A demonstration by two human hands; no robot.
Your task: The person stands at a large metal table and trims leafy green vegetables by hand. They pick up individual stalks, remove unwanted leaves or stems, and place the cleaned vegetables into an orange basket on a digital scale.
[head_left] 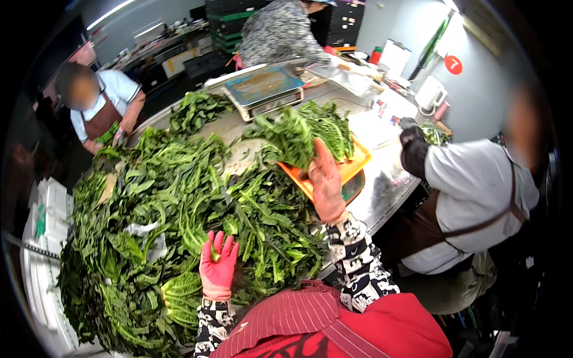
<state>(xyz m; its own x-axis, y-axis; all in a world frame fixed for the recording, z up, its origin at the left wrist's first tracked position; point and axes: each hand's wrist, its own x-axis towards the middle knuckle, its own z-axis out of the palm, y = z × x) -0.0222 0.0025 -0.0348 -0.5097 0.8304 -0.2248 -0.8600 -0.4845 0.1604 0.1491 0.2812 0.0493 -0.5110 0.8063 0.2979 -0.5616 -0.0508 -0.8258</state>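
My left hand, in a pink glove, is over the near part of a large heap of leafy greens. Its fingers are apart, and the pale stalk end of a green leaf lies against them. Farther right, my right hand, gloved in paler pink, reaches over an orange tray. Its fingers are stretched out beside a leafy green head, touching it; the thumb side is blurred. More greens lie on the tray.
Beyond the heap stands a weighing scale with a blue platform. One person in an apron handles greens at far left; another in a white top works on the right. A third person bends over the far end. White foam boxes stand left.
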